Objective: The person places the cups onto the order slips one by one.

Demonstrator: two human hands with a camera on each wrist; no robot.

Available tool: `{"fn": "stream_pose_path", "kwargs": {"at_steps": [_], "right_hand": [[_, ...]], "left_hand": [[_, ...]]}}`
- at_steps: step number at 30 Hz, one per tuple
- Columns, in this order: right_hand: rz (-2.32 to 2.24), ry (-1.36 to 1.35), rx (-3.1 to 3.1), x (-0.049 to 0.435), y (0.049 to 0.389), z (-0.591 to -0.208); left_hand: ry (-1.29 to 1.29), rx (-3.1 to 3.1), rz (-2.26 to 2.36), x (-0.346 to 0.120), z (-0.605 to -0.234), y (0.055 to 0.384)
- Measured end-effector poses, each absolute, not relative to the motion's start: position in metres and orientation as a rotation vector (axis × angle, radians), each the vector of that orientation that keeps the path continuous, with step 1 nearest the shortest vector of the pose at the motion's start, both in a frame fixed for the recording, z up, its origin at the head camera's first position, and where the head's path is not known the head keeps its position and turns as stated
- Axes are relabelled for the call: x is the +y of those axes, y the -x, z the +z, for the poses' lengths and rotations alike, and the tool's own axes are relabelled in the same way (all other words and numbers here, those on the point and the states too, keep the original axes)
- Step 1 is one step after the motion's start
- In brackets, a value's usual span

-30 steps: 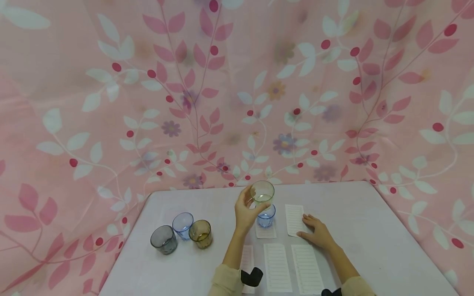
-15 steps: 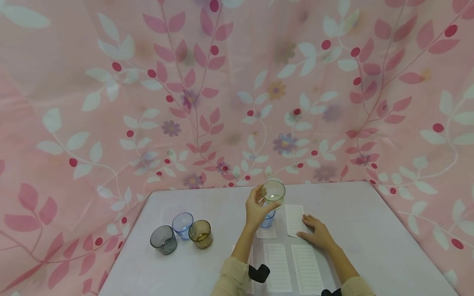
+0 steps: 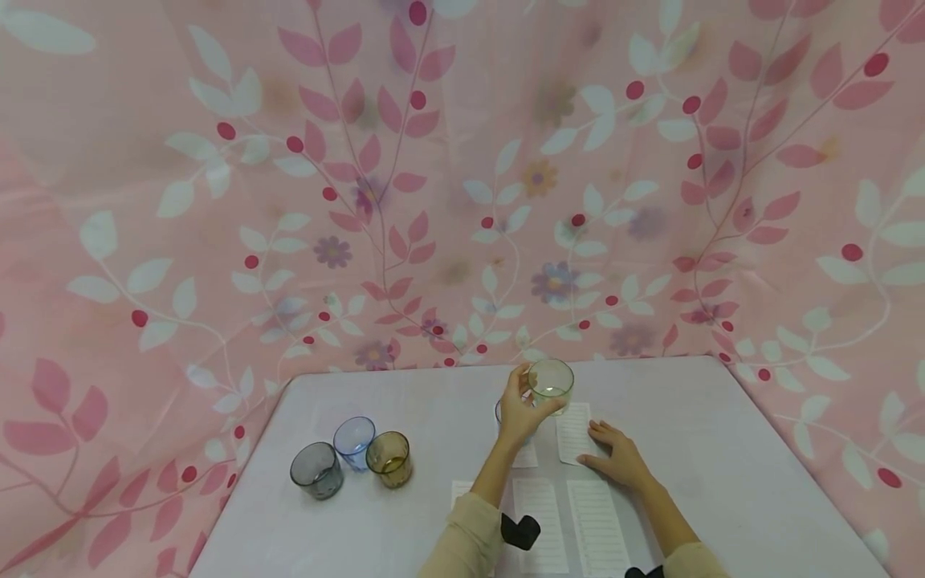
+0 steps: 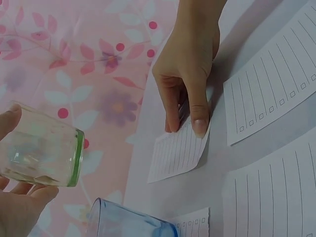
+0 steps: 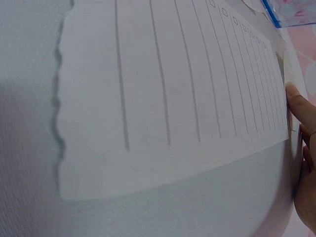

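Note:
My left hand [image 3: 522, 416] grips a clear drinking glass with a pale green tint [image 3: 552, 380], raised above the back of the table. Its green edge shows in the left wrist view. A blue glass [image 4: 129, 222] stands on a lined paper sheet [image 3: 527, 457], mostly hidden behind the left hand in the head view. With thumb and fingers apart, my right hand [image 3: 623, 457] rests on the right edge of another lined sheet [image 3: 573, 429]; the left wrist view shows straight fingertips touching that sheet, whose near edge lifts slightly.
Grey [image 3: 316, 472], blue [image 3: 354, 441] and amber [image 3: 389, 461] glasses stand grouped at the table's left. More lined sheets [image 3: 598, 526] lie in a front row, one partly under the left sleeve. A pink floral cloth [image 3: 448, 201] hangs behind the table [image 3: 737, 466].
My left hand has carried the green-tinted glass rightward, from over the blue glass toward the sheet at my right hand. The right hand stays in place.

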State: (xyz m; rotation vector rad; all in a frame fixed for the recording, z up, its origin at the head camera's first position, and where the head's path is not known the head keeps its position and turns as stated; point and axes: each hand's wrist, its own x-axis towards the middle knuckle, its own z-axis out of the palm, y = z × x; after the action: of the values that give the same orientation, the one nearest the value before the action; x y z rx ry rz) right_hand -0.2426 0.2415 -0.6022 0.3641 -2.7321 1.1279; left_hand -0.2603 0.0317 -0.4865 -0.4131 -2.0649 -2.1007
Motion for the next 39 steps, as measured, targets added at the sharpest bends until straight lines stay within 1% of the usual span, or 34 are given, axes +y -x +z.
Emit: {"fn": "stream_pose_path", "kwargs": {"at_steps": [2, 10, 19, 29, 39], "right_hand": [[1.137, -0.354, -2.738, 0.241, 0.242, -0.602], [1.132, -0.360, -2.718, 0.239, 0.242, -0.600], [1.121, -0.395, -2.665, 0.237, 0.239, -0.599], [1.151, -0.382, -2.683, 0.240, 0.242, -0.600], [1.164, -0.395, -2.667, 0.240, 0.243, -0.601]], "left_hand": [[0.429, -2.106, -2.077, 0.037, -0.497, 0.266], [0.371, -2.236, -1.970, 0.053, -0.506, 0.273], [0.378, -2.286, -1.852, 0.063, -0.517, 0.272], [0.363, -2.508, -1.686, 0.077, -0.530, 0.269], [0.340, -2.583, -1.677, 0.084, -0.543, 0.269]]}}
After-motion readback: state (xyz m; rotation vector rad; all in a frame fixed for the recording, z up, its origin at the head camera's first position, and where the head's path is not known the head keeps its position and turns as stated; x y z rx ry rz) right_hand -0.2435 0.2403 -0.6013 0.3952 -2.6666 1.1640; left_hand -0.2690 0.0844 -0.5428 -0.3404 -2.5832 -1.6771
